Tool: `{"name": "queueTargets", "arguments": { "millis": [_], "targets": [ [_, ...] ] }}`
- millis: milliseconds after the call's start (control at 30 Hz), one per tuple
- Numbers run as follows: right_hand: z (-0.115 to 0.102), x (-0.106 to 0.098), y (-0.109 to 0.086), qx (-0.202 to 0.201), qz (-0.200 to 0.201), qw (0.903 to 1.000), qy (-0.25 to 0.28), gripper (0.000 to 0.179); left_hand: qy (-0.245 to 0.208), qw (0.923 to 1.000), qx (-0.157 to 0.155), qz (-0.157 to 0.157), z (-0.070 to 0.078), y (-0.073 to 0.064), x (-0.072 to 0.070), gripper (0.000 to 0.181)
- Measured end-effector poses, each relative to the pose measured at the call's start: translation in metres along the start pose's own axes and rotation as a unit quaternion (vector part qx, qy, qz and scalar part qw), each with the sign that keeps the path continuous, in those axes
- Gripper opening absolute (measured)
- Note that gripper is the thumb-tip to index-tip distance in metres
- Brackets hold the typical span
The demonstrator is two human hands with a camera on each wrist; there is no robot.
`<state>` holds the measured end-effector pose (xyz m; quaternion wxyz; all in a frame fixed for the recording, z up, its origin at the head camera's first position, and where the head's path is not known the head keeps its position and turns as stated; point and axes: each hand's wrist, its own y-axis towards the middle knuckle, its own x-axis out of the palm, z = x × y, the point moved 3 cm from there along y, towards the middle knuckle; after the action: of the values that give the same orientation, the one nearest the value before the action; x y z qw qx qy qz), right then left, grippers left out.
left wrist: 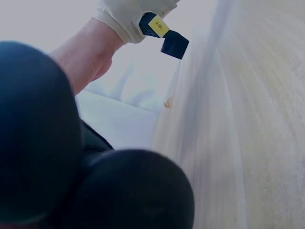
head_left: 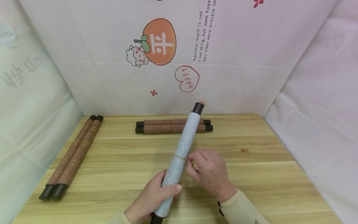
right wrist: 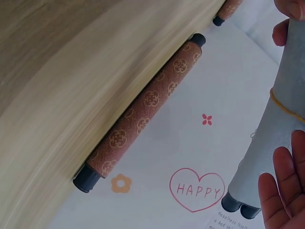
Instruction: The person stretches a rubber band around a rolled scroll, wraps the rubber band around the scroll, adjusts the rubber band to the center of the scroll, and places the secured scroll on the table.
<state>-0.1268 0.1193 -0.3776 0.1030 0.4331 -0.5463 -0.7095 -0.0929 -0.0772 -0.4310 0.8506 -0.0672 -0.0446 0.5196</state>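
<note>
A pale blue pair of scrolls (head_left: 183, 141) with black end knobs slants up from the near edge in the head view. Its two knobs (right wrist: 240, 207) show side by side in the right wrist view. My left hand (head_left: 152, 196) grips the lower part, thumb across the front. A thin yellowish rubber band (head_left: 180, 157) circles the middle. At the band's right side, my right hand (head_left: 209, 169) pinches it between thumb and forefinger. Large dark rounded ends (left wrist: 143, 191) fill much of the left wrist view, hiding the left hand.
Two brown patterned scrolls (head_left: 75, 152), banded together, lie along the table's left side. Another brown pair (head_left: 167, 128) lies crosswise at the back, partly behind the blue pair. White printed cloth (head_left: 237, 87) encloses the wooden table (head_left: 268, 177) at the back and sides.
</note>
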Motion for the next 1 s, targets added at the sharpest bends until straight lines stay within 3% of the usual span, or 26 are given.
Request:
{"name": "queueTargets", "arguments": {
  "millis": [233, 433, 600, 700, 1000],
  "targets": [
    [0.000, -0.003, -0.001, 0.012, -0.008, 0.9999, 0.001, 0.012, 0.077, 0.9960, -0.016, 0.042, 0.002, 0.003, -0.003, 0.079],
    [-0.005, -0.006, 0.004, 0.017, -0.002, 0.9996, 0.024, 0.012, 0.159, 0.9833, -0.026, 0.084, 0.003, 0.005, -0.004, 0.087],
    [-0.008, -0.003, 0.004, 0.011, -0.009, 0.9998, 0.012, 0.015, 0.212, 0.9713, 0.002, 0.109, 0.004, 0.004, -0.002, 0.082],
    [-0.008, -0.001, 0.003, 0.014, -0.023, 0.9996, -0.006, 0.015, 0.260, 0.9551, 0.024, 0.139, 0.006, 0.004, -0.002, 0.079],
    [-0.010, -0.001, 0.000, 0.020, -0.010, 0.9997, -0.006, 0.015, 0.412, 0.8803, 0.078, 0.222, 0.009, -0.003, -0.001, 0.084]
  ]
}}
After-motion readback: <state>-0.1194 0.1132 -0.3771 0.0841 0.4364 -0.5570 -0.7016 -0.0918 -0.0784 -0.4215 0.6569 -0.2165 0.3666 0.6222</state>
